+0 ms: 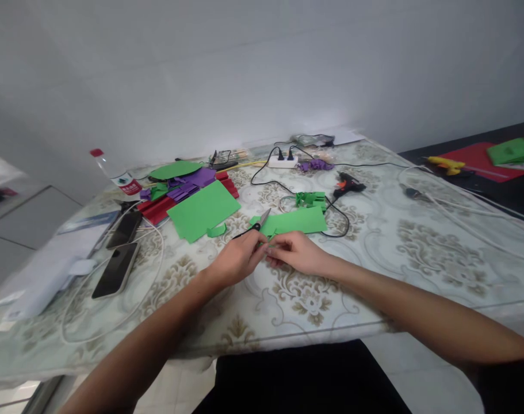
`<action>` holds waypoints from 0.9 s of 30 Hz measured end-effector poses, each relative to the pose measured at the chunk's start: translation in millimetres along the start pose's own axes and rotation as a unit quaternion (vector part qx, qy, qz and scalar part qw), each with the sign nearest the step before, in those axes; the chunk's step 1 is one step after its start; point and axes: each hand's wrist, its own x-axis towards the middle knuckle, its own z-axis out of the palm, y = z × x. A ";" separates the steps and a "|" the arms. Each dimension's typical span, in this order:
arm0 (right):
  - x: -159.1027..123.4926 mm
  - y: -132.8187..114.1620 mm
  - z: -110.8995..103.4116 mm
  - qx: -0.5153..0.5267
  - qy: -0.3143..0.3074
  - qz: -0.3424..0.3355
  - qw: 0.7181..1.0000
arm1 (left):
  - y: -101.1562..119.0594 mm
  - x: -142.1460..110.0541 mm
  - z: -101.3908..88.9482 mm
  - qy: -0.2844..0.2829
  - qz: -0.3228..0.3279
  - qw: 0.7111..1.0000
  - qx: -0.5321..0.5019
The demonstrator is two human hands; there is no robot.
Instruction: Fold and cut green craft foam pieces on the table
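Observation:
Fingertips of my left hand [240, 257] and my right hand [298, 252] meet over the near-middle of the table, both closed in a pinch. Between them a small piece of green paper [271, 237] shows, mostly hidden by the fingers. Just beyond my left hand are scissors [258, 225], blades pointing away to the right over a green paper strip [300, 221]; the hand partly covers their handle. To the left lie larger green paper sheets [205, 210] and a small curled green scrap [217, 230]. A fringed green paper roll [311, 199] sits behind the strip.
Purple paper [192, 185] and red paper [158, 208] are piled at back left, near a bottle [126, 181]. A phone [116, 270] and white cable lie left. A power strip [283, 162] and black glue gun [347, 184] stand behind; a yellow glue gun [447, 165] is far right.

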 end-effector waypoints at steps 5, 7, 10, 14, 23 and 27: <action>0.5 3.1 0.1 0.013 0.000 0.004 1.000 | 0.9 0.1 -0.5 0.000 -0.006 1.000 0.002; 0.5 2.7 0.3 0.032 -0.002 0.010 0.999 | 1.2 -0.2 -1.5 -0.003 -0.014 1.000 -0.004; 0.6 -0.2 0.5 0.067 0.005 0.018 0.998 | 0.6 -0.7 -3.1 0.004 -0.032 0.999 -0.010; 0.6 -4.9 1.0 0.087 0.016 0.027 0.996 | -1.0 -0.4 -4.0 0.024 -0.033 0.999 -0.014; -1.2 -6.7 2.0 0.082 -0.011 0.003 0.997 | 3.0 -1.5 -5.8 0.013 0.003 0.999 -0.031; -1.4 -10.2 2.4 0.092 -0.013 0.010 0.996 | 3.8 -1.2 -5.1 0.022 -0.006 0.999 -0.022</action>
